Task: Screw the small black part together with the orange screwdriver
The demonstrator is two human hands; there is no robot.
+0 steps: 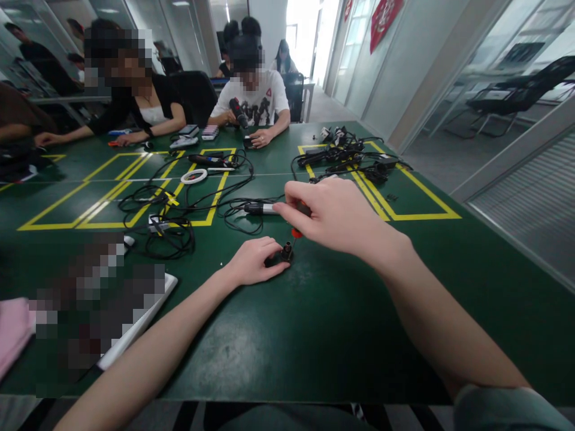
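In the head view my right hand (321, 209) is closed round the handle of a screwdriver (297, 233) with a red-orange collar. Its thin shaft slants down to a small black part (287, 251) that has a short round, socket-like top. My left hand (255, 261) rests on the green table and pinches that black part from the left, thumb and fingers on its sides. Whether the screwdriver's tip touches the part, I cannot tell. Just beyond my hands lies a black and silver pen-like tool (260, 209) with a cable.
Black cables (173, 236) tangle on the left, near a white ring (194, 176). A heap of black cables and adapters (345, 152) lies at the back right. Yellow tape (431, 216) marks the green table (359, 335). A co-worker opposite holds a power drill (238, 112); another person sits at the left.
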